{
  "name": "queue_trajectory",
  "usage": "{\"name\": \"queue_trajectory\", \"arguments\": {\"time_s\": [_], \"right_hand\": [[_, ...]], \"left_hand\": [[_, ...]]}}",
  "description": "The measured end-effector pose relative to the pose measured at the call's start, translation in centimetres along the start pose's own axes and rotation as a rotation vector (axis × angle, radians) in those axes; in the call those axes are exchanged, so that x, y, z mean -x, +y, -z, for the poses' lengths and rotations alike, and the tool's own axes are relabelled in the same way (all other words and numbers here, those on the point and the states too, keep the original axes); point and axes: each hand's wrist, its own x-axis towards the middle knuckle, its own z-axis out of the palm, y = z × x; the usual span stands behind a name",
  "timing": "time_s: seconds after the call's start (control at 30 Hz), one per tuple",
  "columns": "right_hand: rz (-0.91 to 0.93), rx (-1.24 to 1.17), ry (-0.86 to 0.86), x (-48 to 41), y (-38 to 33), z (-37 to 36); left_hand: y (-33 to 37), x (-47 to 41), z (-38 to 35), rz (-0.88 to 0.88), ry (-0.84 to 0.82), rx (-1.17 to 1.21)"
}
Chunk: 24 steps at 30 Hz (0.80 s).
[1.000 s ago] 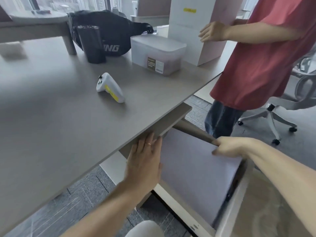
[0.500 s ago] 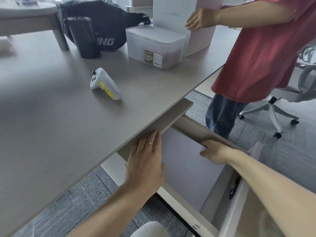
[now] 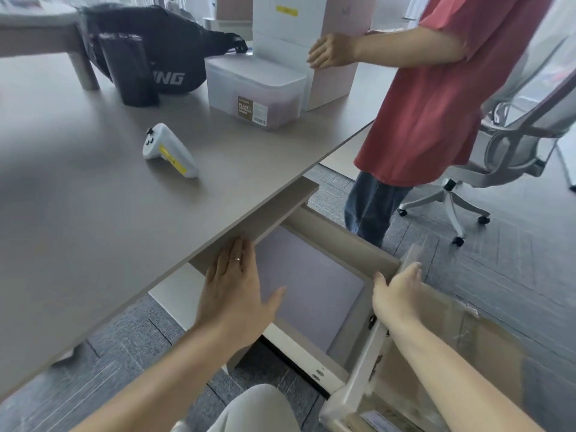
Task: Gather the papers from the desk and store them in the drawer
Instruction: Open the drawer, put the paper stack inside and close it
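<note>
The drawer [image 3: 341, 241] under the desk [image 3: 93, 213] stands pulled out. A lavender sheet of paper [image 3: 311, 285] lies flat on its bottom. My left hand [image 3: 233, 291] rests palm down on the left part of the paper, just below the desk's edge, holding nothing. My right hand [image 3: 396, 291] is at the drawer's right corner with the fingers spread; the thumb is inside the wall and the fingers reach past it. I see no papers on the desk top.
On the desk are a white controller [image 3: 170, 151], a frosted plastic container [image 3: 255, 88], a black cup [image 3: 127, 73] and a black bag [image 3: 174, 48]. A person in a red shirt [image 3: 436, 98] stands right of the drawer, hand on a white box [image 3: 280, 26]. A cardboard box [image 3: 467, 353] lies under my right arm.
My right hand has left the drawer's far wall and moved right to its corner, opening its fingers. My left hand has stayed flat on the paper.
</note>
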Motion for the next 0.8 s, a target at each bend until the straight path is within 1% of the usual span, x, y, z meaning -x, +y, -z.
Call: {"name": "queue_trajectory", "arguments": {"time_s": [0.07, 0.17, 0.3, 0.5, 0.6, 0.73, 0.8], "right_hand": [[-0.06, -0.041, -0.008, 0.3, -0.4, -0.6], [-0.074, -0.063, -0.029, 1.0, -1.8, -1.5], [-0.039, -0.076, -0.074, 1.6, -3.9, -3.3], [-0.008, -0.197, -0.116, 1.6, -6.7, -6.6], [0.001, -0.226, -0.18, 1.6, -7.9, -8.1], [-0.03, -0.28, -0.27, 1.8, -9.8, -10.1], [0.024, -0.268, -0.287, 1.9, -10.6, -11.2]], "left_hand": [[0.2, 0.6, 0.2, 0.021, -0.007, 0.003], [0.6, 0.6, 0.7, 0.04, -0.019, 0.038], [0.3, 0.5, 0.6, 0.027, -0.012, 0.047], [-0.1, 0.8, 0.3, -0.023, 0.037, 0.076], [-0.4, 1.0, 0.3, -0.061, 0.057, 0.089], [-0.8, 1.0, 0.2, -0.082, 0.04, 0.086], [-1.0, 0.9, -0.1, -0.08, 0.039, 0.09]]}}
